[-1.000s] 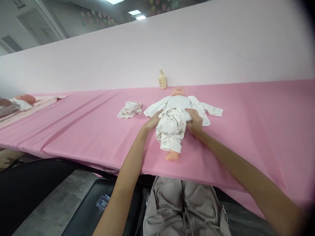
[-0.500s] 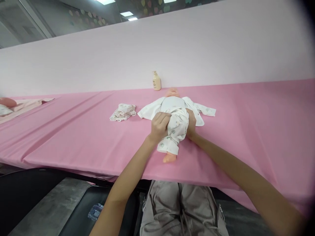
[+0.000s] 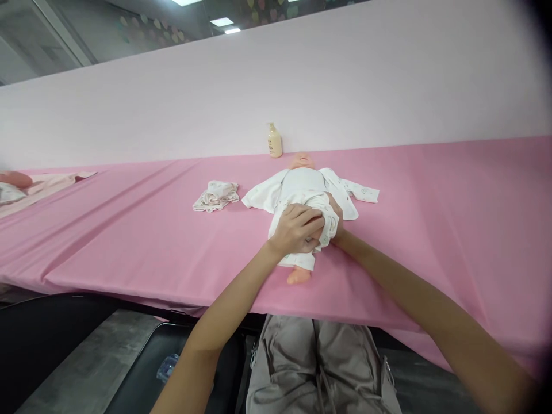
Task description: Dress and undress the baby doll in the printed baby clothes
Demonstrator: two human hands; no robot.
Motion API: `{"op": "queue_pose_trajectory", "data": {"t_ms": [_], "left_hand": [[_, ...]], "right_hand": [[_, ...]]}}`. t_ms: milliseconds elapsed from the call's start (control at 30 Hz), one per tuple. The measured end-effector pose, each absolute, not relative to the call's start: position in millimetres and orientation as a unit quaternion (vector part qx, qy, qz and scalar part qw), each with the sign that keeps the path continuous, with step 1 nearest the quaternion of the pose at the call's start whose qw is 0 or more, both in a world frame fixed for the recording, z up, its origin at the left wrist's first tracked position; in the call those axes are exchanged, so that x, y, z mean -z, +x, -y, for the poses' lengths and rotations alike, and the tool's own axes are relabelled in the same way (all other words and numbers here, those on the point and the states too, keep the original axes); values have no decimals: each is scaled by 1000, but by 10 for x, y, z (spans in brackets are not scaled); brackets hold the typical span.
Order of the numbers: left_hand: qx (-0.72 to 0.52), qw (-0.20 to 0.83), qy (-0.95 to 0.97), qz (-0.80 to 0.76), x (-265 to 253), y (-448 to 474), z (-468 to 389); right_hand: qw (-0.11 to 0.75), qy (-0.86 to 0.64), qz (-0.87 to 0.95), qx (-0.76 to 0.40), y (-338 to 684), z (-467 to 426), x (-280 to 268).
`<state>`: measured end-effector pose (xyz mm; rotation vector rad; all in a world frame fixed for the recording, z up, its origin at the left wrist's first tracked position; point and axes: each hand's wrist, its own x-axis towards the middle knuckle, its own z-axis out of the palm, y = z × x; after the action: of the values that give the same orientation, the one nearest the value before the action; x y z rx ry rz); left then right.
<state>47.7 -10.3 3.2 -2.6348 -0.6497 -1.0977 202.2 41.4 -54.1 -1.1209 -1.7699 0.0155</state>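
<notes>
A baby doll [image 3: 297, 276] lies on its back on the pink table cover, its head away from me and one foot toward me. It wears a white jacket [image 3: 267, 192] spread open at the sides and white printed trousers [image 3: 330, 227]. My left hand [image 3: 297, 230] is closed over the front of the trousers, at the doll's leg, with fingers curled; the fingertips are partly hidden. At the doll's other side, my right hand [image 3: 338, 221] grips the trousers, its fingers mostly behind the bunched cloth. The doll's other foot is out of sight.
A folded white cloth [image 3: 216, 196] lies left of the doll. Behind it a cream pump bottle [image 3: 275, 141] stands by the white wall. At far left another doll [image 3: 15, 179] rests on a pale cloth. A black chair [image 3: 142, 368] with a clear plastic item [image 3: 167, 367] is below the table edge.
My left hand has moved right, from the side of the trousers to across their front. The trouser cloth is bunched differently. My right hand stays nearly in place.
</notes>
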Motion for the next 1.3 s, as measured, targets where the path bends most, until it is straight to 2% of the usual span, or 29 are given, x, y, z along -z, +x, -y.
{"op": "queue_pose_trajectory", "data": {"t_ms": [100,267,433,567,700,767,833,933,1067,1300], "left_hand": [[367,114,-888,253,-33,499,110],[366,99,-882,279,-35,527,161],[347,141,-892,253,-70,561,201],[348,133,-895,245,-64,577,186],[437,112,-856,251,10,519,114],[507,105,-819,245,33,487,84],[572,99,-788,203,28,477,72],[610,112,-774,131,-6,498,73],[596,146,-780,123,-19,514,52],[558,164,-797,164,-32,486,48]], "right_hand": [[514,-456,727,25,2015,-394,498],[477,-441,755,85,1999,-373,440],[434,-455,765,136,1988,-381,440],[404,-462,778,132,1965,-410,422],[320,-476,819,19,2035,-478,198],[282,-434,849,-109,2155,-500,2],[247,-350,857,-286,2320,-497,-204],[167,-262,819,-483,2556,-460,-444],[132,-227,793,-550,2694,-438,-557],[176,-232,770,-567,2723,-437,-593]]}}
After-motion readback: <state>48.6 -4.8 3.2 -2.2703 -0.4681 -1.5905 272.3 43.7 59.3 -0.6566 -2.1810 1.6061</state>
